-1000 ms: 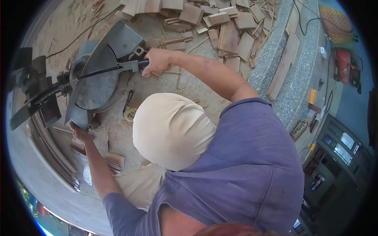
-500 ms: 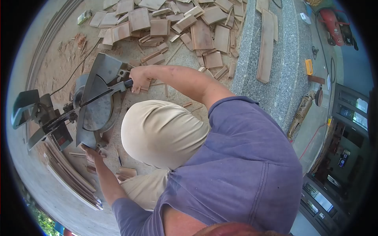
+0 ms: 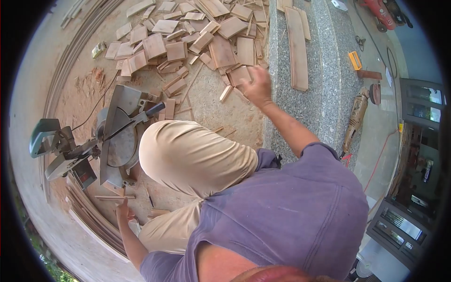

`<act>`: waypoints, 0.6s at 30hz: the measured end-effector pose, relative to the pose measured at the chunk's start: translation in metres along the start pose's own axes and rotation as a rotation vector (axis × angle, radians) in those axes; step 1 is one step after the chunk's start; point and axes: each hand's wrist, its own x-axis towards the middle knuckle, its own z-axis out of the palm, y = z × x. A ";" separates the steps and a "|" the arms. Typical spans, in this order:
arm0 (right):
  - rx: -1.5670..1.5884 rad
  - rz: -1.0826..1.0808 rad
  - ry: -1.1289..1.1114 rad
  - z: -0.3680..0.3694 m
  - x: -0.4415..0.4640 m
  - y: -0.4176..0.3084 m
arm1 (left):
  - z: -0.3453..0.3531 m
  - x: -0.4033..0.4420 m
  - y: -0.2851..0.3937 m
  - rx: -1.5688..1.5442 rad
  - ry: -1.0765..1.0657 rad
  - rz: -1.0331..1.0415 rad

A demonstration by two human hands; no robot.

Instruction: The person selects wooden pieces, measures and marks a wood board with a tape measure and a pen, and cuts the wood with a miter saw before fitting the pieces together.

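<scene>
My right hand (image 3: 257,88) is raised at the upper centre, beside the granite step, with loosely bent fingers apart and nothing visible in them. At the lower left, my left hand (image 3: 123,209) has its fingers apart, with a fingertip close to a thin wooden strip (image 3: 114,197). Contact with the strip is unclear. A mitre saw (image 3: 123,141) stands on the floor beyond the left hand, its dark handle (image 3: 155,110) free of both hands. Cut wood pieces (image 3: 176,50) lie scattered near the right hand.
Granite steps (image 3: 331,61) run along the right, bearing a long board (image 3: 297,56). An angle grinder (image 3: 358,113) and an orange object (image 3: 355,61) lie farther right. Long strips (image 3: 91,214) lie at the lower left. A power cord (image 3: 96,105) crosses the floor behind the saw.
My right hand has let go of the saw handle and moved right, toward the steps. My left hand has come away from the saw's base. The view has shifted.
</scene>
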 end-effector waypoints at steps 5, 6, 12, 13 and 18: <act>-0.457 0.996 -0.150 -0.096 0.040 0.138 | 0.014 -0.002 -0.001 0.037 -0.160 0.094; -0.457 0.987 -0.148 -0.102 0.037 0.150 | 0.013 -0.002 0.000 0.016 -0.188 0.152; 0.250 1.104 -0.291 -0.116 0.054 0.119 | 0.010 -0.009 0.009 0.053 -0.143 0.258; 0.249 1.097 -0.296 -0.105 0.053 0.130 | 0.009 -0.014 0.012 0.045 -0.144 0.254; 0.826 0.837 -0.068 -0.060 0.045 0.118 | 0.010 -0.035 0.011 -0.012 -0.173 0.313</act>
